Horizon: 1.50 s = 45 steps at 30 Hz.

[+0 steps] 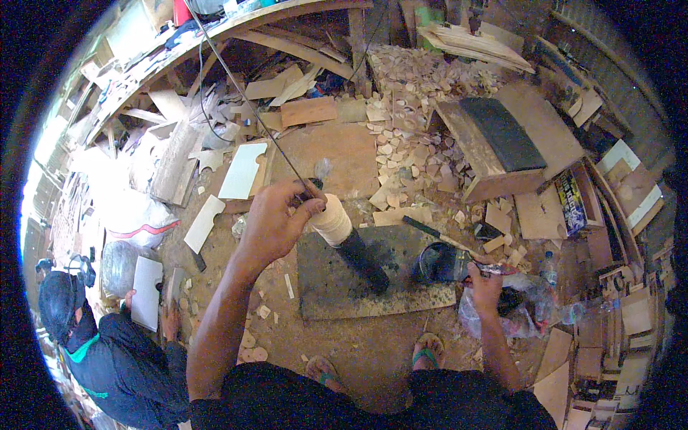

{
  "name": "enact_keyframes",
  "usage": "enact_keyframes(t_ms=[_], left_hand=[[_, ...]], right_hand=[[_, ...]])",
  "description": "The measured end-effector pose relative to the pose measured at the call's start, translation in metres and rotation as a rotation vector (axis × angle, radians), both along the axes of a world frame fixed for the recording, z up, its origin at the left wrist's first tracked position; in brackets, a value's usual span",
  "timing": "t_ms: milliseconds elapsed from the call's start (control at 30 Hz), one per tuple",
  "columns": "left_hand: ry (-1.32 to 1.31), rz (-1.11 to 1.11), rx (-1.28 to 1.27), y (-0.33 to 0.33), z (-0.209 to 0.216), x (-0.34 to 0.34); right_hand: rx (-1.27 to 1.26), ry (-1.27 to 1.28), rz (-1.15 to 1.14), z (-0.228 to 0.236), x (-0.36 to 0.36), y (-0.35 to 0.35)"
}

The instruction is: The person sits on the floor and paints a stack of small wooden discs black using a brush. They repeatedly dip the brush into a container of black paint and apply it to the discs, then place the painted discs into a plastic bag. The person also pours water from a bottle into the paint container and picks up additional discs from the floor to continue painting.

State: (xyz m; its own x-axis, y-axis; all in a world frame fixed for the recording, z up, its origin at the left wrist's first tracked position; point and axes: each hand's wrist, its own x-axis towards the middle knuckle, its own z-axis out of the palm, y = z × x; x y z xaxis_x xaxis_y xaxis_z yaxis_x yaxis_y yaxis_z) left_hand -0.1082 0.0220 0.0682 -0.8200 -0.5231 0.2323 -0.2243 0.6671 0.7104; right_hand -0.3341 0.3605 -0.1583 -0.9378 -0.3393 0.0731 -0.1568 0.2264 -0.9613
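Observation:
My left hand (pixel 276 222) is closed on a thin rod (pixel 251 107) that slants up to the far left. Below the fingers hangs a stack of pale round wooden discs (pixel 332 222), its lower part (pixel 364 264) coated black. The stack is tilted over a black-stained board (pixel 322 287) on the ground. My right hand (pixel 486 288) is closed on a slim stick with a dark far end (pixel 438 235), perhaps a brush. Just under that stick sits a black round container (pixel 443 262). A crumpled clear plastic bag (pixel 534 312) lies beside my right hand.
At the left, another person (pixel 118 358) holds a white panel (pixel 147 294). A heap of wood offcuts (pixel 408 143) covers the ground ahead, beside a wooden box seat with a black pad (pixel 502 132). A bench (pixel 287 11) curves along the far left. Boards (pixel 631 358) are stacked at right.

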Motion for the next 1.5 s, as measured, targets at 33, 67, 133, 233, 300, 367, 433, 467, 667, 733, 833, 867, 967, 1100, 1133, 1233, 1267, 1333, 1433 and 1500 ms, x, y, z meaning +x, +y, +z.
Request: enact_keyframes(t_ms=[33, 67, 133, 233, 300, 367, 433, 467, 667, 733, 833, 867, 967, 1100, 1133, 1233, 1267, 1333, 1433, 1500], left_hand=[[0.020, -0.009, -0.019, 0.000, -0.001, 0.000], [0.025, -0.014, -0.028, 0.000, -0.001, 0.000], [0.022, -0.004, -0.029, 0.000, -0.001, 0.000], [0.020, 0.013, -0.018, 0.000, -0.002, -0.001], [0.033, 0.007, -0.019, 0.000, -0.003, -0.001], [0.013, 0.026, -0.012, 0.000, -0.003, 0.000], [0.021, 0.024, -0.017, -0.001, -0.004, 0.000], [0.036, 0.014, -0.024, -0.001, -0.004, 0.000], [0.041, 0.021, -0.008, 0.002, -0.001, -0.003], [0.037, 0.022, 0.004, 0.003, -0.001, -0.004], [0.026, 0.018, 0.018, 0.003, -0.001, -0.005], [0.026, 0.018, 0.025, 0.003, -0.002, -0.006], [0.029, 0.022, 0.008, -0.001, -0.005, -0.005], [0.041, 0.038, -0.042, -0.005, -0.009, -0.005], [0.046, 0.033, -0.042, -0.006, -0.009, -0.005], [0.043, 0.032, -0.012, -0.007, -0.011, -0.004], [0.038, 0.040, -0.006, -0.007, -0.012, -0.003], [0.055, 0.050, -0.011, -0.006, -0.012, -0.003], [0.075, 0.069, -0.039, -0.003, -0.012, -0.005], [0.035, 0.103, -0.047, 0.001, -0.012, -0.007]], right_hand=[[-0.034, -0.069, -0.030, -0.008, -0.003, 0.006], [-0.069, -0.137, -0.058, -0.016, -0.006, 0.011], [-0.117, -0.085, -0.150, -0.028, -0.009, 0.023], [-0.094, -0.122, -0.167, -0.035, -0.014, 0.037], [-0.032, 0.044, -0.141, -0.030, -0.018, 0.043], [0.063, 0.100, -0.107, -0.022, -0.025, 0.044], [0.104, 0.157, -0.066, -0.013, -0.031, 0.040], [0.106, 0.165, -0.043, -0.007, -0.032, 0.038], [0.275, 0.245, 0.082, 0.019, -0.002, 0.002], [0.297, 0.322, 0.186, 0.027, 0.016, -0.018], [0.405, 0.627, 0.332, 0.041, 0.037, -0.044], [0.424, 0.651, 0.371, 0.046, 0.043, -0.050], [0.461, 0.697, 0.472, 0.060, 0.052, -0.060], [0.433, 0.583, 0.547, 0.067, 0.055, -0.059], [0.390, 0.554, 0.553, 0.066, 0.055, -0.059], [0.217, 0.376, 0.508, 0.065, 0.056, -0.060], [0.211, 0.373, 0.413, 0.066, 0.056, -0.061], [0.202, 0.317, 0.229, 0.071, 0.056, -0.071], [-0.226, -0.076, 0.113, 0.086, 0.057, -0.091], [-0.418, -0.133, 0.129, 0.096, 0.062, -0.110]])
